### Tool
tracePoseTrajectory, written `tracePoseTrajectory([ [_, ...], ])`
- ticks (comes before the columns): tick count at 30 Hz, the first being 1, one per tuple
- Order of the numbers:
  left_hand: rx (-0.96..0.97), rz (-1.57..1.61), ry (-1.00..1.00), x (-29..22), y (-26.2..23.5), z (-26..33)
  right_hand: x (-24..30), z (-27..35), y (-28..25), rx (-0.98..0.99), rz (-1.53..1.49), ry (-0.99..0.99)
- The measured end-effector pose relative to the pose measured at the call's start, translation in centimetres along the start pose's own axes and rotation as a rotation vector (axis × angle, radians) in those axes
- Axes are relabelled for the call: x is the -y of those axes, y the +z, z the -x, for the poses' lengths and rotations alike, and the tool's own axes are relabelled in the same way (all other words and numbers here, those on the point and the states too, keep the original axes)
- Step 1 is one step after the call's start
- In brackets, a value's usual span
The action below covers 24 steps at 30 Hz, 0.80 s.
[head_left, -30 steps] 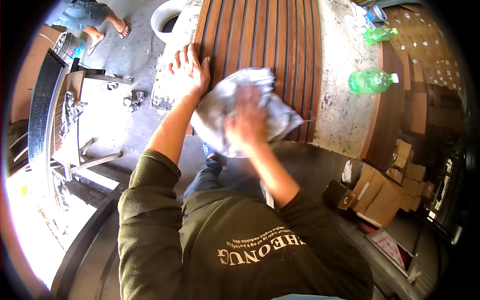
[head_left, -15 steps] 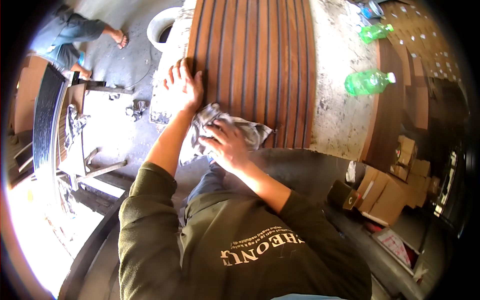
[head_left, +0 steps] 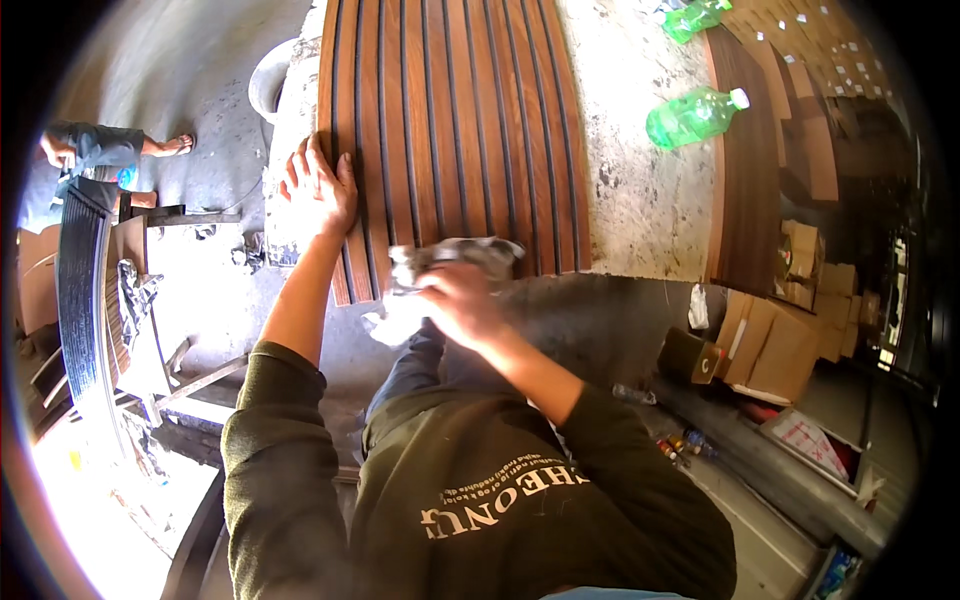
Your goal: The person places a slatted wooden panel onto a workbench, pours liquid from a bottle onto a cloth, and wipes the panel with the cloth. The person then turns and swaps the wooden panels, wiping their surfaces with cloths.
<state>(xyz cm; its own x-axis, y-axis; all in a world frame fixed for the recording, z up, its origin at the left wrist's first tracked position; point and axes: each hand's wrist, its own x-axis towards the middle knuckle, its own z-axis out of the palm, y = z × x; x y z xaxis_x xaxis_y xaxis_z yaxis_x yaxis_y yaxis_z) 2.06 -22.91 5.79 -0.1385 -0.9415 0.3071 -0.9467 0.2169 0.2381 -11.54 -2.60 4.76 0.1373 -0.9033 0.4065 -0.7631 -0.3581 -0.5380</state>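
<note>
A brown wooden slatted panel (head_left: 425,130) with dark grooves lies lengthwise on a paint-stained white worktop (head_left: 640,200). My left hand (head_left: 322,192) rests at the panel's left edge, fingers stretched out and holding nothing. At the near end, my right hand (head_left: 462,302) grips a crumpled grey-and-white rag (head_left: 485,257). Part of the rag lies over the ends of the slats, and a pale part hangs below the edge. The right fingertips are partly hidden and a little blurred.
Two green plastic bottles, one nearer (head_left: 695,117) and one farther (head_left: 690,20), lie right of the panel. Cardboard boxes (head_left: 770,345) stand at lower right. A white round container (head_left: 268,85) sits left of the worktop. Another person (head_left: 105,150) is at far left, near dark slatted panels (head_left: 85,280).
My right hand has gone from lying fairly flat on the spread rag to gripping it bunched at the panel's near end. My left hand stays by the left edge; the view has shifted.
</note>
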Motion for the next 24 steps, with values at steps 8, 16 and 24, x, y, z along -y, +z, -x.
tracePoseTrajectory([
  [8, 0.017, -0.029, -0.003, -0.3, -0.5, 0.1, -4.7, 3.7, -12.7, -0.28, 0.025, 0.485],
  [16, 0.085, 0.044, -0.017, 1.6, 1.3, -0.2, -2.1, -4.8, -5.2, 0.264, 0.437, 0.446],
  [24, -0.072, 0.216, -0.096, -0.3, 1.5, 0.0, -16.9, -9.3, -7.5, 0.094, 0.646, 0.418],
])
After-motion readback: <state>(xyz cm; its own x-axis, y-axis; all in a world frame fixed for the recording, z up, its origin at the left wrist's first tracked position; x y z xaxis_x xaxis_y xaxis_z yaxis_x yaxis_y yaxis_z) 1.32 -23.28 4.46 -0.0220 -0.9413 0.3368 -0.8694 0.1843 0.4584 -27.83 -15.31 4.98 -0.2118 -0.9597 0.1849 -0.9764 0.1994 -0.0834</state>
